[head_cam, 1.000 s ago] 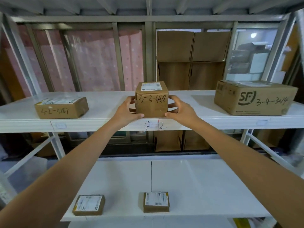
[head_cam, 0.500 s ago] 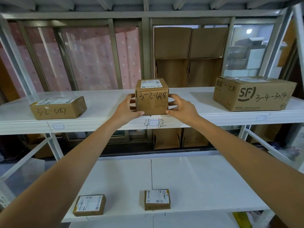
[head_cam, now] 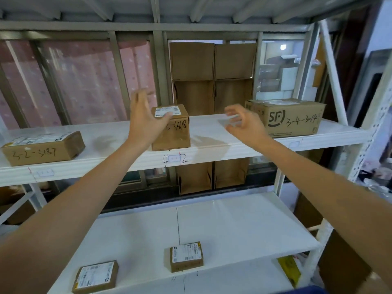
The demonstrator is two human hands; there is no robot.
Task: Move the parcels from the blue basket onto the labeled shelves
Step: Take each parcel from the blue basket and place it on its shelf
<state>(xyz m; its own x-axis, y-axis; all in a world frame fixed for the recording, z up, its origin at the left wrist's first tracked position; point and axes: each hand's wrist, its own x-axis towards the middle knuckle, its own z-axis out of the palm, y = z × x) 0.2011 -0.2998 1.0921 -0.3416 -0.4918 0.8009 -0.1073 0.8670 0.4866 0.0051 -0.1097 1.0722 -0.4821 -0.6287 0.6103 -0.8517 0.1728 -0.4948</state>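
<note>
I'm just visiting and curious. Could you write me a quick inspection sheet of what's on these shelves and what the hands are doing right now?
Surface: white upper shelf and white lower shelf.
Job's things: cube parcel upright at the upper shelf's front edge; flat parcel marked 3-2-5187 at left; SF box at right; two small parcels on the lower shelf.
Clutter: yellow item below right, unclear.
Hands: left hand and right hand open, fingers spread, holding nothing.
Cables: nothing seen.
Surroundings: folded cardboard behind the rack, windows.
</note>
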